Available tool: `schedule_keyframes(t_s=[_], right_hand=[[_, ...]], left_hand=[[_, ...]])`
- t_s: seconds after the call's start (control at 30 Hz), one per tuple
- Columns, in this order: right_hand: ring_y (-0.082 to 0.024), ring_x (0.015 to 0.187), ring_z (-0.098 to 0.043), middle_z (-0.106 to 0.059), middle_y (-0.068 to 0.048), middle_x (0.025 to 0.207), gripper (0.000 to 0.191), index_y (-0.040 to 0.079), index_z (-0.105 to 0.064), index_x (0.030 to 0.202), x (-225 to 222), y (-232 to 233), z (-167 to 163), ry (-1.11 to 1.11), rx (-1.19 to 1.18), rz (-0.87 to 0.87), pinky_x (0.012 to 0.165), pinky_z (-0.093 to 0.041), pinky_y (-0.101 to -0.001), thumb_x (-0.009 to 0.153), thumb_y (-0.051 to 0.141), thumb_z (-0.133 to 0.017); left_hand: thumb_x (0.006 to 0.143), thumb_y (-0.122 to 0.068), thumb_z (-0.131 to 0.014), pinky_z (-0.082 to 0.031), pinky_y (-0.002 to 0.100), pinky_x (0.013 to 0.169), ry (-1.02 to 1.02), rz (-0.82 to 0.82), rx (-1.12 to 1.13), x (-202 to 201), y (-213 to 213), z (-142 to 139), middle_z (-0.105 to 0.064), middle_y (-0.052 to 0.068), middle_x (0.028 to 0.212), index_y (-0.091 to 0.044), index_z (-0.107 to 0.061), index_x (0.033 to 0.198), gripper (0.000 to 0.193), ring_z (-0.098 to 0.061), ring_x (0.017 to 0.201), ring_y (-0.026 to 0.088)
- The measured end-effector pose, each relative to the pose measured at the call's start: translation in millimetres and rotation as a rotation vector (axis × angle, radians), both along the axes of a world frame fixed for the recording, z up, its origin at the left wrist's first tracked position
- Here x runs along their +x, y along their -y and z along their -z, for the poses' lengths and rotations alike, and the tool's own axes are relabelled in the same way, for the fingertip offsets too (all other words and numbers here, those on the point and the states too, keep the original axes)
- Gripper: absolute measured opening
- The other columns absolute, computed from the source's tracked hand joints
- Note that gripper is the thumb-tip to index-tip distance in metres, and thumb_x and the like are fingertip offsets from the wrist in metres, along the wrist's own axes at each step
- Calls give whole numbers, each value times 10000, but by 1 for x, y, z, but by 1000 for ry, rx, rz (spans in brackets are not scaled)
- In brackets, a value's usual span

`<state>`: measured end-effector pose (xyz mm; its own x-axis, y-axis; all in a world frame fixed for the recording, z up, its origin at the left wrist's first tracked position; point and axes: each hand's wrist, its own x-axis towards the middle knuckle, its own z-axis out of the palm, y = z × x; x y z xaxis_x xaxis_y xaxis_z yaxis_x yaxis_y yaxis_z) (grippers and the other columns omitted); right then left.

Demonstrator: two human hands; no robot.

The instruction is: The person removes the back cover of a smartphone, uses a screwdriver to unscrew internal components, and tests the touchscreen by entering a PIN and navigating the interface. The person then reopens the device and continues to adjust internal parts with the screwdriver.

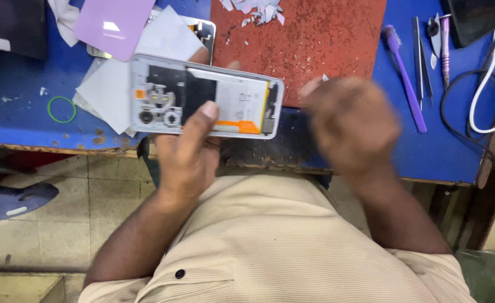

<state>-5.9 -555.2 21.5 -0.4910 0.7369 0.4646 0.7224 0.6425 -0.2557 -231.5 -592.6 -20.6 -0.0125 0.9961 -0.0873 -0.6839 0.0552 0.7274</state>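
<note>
My left hand [188,151] holds an opened smartphone [202,95] with its back cover off, thumb across the middle. Inside show a white battery with an orange strip, the camera modules at the left and dark shielding. My right hand [351,123] is blurred, just right of the phone's end above the bench edge, fingers curled; whether it holds anything I cannot tell.
A blue workbench [17,112] carries a red mat [315,39] with broken glass bits [259,8], a lilac back cover [113,22], grey sheets [104,92], a green rubber ring [62,109], a purple brush [406,78], tweezers [420,56], a dark phone [472,19] and cables [483,95].
</note>
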Motion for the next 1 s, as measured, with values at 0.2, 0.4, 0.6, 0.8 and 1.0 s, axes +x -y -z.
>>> schedule_keyframes(t_s=[0.2, 0.4, 0.6, 0.8, 1.0], right_hand=[[-288, 956, -679, -722, -89, 1022, 99, 71, -755, 1026, 54, -16, 28, 160, -161, 270, 861, -552, -412, 974, 103, -832], [-284, 846, -669, -697, -127, 937, 152, 35, -725, 951, 71, -37, 28, 79, -375, 297, 726, -536, -398, 907, 113, -848], [-171, 739, -669, -711, -110, 906, 96, -7, -665, 984, 88, -70, 21, -128, -465, 289, 637, -514, -299, 954, 38, -745], [-142, 943, -735, -751, -86, 978, 174, 5, -648, 959, 91, -108, 23, -244, -499, 39, 840, -587, -258, 986, 5, -820], [-217, 988, -727, -767, -61, 1072, 287, 106, -786, 1095, 51, -140, 26, 16, -307, -261, 874, -587, -347, 865, -65, -806]], left_hand=[[1017, -46, -546, -439, 519, 1290, -26, -59, 11, -7, -16, 12, -478, 281, 1538, 86, -256, 1608, 672, -501, 1514, 378], [1035, -20, -553, -481, 502, 1261, -128, -149, 68, -11, -30, 12, -501, 279, 1474, 114, -316, 1561, 592, -565, 1419, 383], [1013, -24, -551, -484, 503, 1245, -108, -194, 98, -18, -31, 9, -519, 262, 1472, 89, -316, 1583, 626, -573, 1397, 377], [1014, -34, -557, -485, 508, 1231, -120, -194, 83, -18, -25, 4, -537, 284, 1426, 114, -331, 1564, 613, -574, 1394, 376], [990, -44, -546, -473, 511, 1240, -150, -146, 48, -23, -29, -1, -555, 335, 1427, 108, -327, 1588, 654, -574, 1397, 388]])
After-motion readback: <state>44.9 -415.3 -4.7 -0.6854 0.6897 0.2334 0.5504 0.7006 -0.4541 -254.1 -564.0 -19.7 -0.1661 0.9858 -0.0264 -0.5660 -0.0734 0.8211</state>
